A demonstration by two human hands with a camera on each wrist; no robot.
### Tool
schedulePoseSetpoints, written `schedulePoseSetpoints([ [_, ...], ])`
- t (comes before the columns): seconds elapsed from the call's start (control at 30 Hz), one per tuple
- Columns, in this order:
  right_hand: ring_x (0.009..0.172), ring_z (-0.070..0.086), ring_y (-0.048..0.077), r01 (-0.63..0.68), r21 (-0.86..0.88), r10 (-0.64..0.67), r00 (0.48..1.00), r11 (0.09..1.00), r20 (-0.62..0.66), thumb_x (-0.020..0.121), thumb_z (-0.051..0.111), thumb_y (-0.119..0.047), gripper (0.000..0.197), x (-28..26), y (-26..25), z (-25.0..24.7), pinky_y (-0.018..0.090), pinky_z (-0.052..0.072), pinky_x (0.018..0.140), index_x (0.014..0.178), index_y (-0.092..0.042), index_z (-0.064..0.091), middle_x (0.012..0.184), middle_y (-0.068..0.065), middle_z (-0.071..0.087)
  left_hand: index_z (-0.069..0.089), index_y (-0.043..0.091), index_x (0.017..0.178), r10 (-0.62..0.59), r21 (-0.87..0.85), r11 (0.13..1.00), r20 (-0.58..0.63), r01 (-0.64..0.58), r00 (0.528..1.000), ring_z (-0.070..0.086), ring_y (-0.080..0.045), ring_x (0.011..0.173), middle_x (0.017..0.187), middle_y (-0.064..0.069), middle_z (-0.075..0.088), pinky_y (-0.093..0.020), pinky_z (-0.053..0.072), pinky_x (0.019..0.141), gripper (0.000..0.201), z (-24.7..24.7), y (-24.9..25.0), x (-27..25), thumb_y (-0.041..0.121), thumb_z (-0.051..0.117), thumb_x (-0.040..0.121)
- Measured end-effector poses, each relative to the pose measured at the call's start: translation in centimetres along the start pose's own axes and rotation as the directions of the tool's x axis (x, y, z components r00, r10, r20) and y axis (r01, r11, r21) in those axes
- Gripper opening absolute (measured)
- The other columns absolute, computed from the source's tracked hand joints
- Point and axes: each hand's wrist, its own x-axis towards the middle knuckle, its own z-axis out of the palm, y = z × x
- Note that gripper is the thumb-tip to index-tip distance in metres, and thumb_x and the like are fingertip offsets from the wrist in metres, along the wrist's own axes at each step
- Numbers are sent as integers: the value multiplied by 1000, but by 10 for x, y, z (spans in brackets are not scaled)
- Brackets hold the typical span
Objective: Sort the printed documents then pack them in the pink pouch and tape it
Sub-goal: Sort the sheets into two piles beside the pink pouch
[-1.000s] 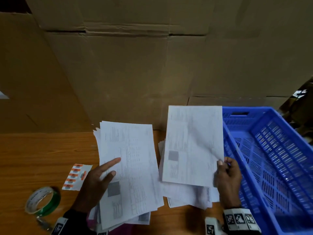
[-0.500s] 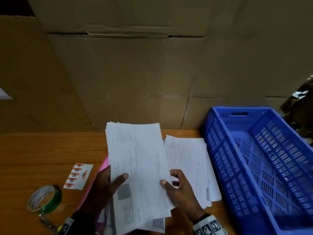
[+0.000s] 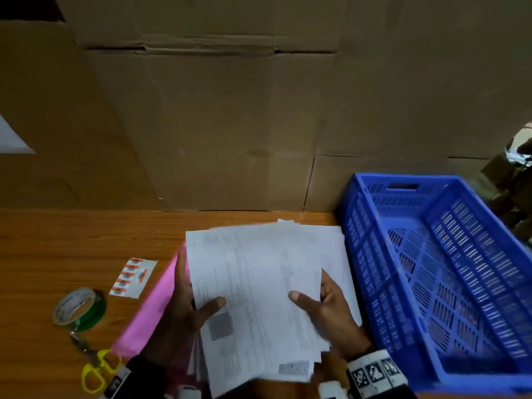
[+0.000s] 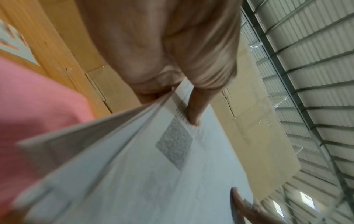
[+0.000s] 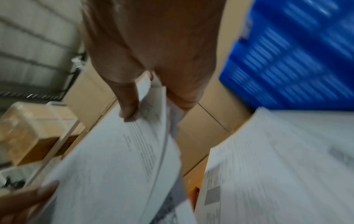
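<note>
So both hands are on the same stack of printed documents (image 3: 253, 286) right now, holding it up a bit over the wooden table (image 3: 72, 243). The left hand (image 3: 184, 309) grips the stack's left edge, thumb lying across the top sheet and fingers tucked underneath. The right hand (image 3: 331, 309) has the right edge pinched the same way, thumb on top pointing in toward the middle. The sheets are portrait-wise, long axis running away from the person toward the cardboard boxes (image 3: 230, 125) at the back, leaning slightly left at the far end. Print is too blurry to read, but there's a grey square block near the left thumb.

A second lot of papers (image 3: 342, 254) lies flat underneath to the right, peeking out just beside the blue crate (image 3: 357, 240). The pink pouch (image 3: 149, 309) lies on the table under the left hand, its long side running diagonally, near end toward the person.

Off to the left: a roll of tape (image 3: 79, 308) with green on it, a small sheet of orange labels (image 3: 134, 277) and yellow-handled scissors (image 3: 96, 370) near the table's front edge.
</note>
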Motion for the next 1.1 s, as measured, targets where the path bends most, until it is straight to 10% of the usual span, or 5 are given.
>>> schedulePoseSetpoints([
  [0.1,113,69,15,146,-154,-155,986,977,-53,90,72,-4,45,-7,4,-9,32,57,92,130,-15,57,123,-2,72,9,43,151,-8,-56,998,-67,4,998,56,13,111,123,39,55,-14,54,81,114,6,-12,-11,-2,80,74],
  [0.27,117,64,14,-39,-374,-14,990,927,-139,84,77,-10,50,-14,47,-17,28,53,98,125,-28,56,121,-9,68,63,11,122,-228,-194,953,42,232,973,67,-31,109,114,-5,73,-45,56,89,73,24,-28,-30,40,86,59],
  [0.7,99,66,17,-373,-430,293,925,822,-241,82,82,-16,30,-32,78,7,26,55,88,107,-12,65,115,3,71,70,18,107,-423,53,906,138,419,896,71,-20,99,101,4,76,-43,55,92,38,8,-61,-36,13,79,71],
  [0.97,106,68,5,81,-328,-184,937,941,-297,82,80,-8,48,-40,55,19,29,57,93,122,-24,59,112,-13,73,59,27,119,-50,-16,999,-108,49,993,68,-2,100,107,18,73,-15,54,77,43,8,-33,-37,2,71,85],
  [1.1,111,68,13,-71,-122,55,990,990,-129,79,82,-2,62,-37,48,11,36,55,98,129,-25,54,118,-6,72,49,27,136,-114,-205,971,45,121,992,64,-9,113,125,10,67,-30,53,92,67,-3,-34,-32,17,76,76],
])
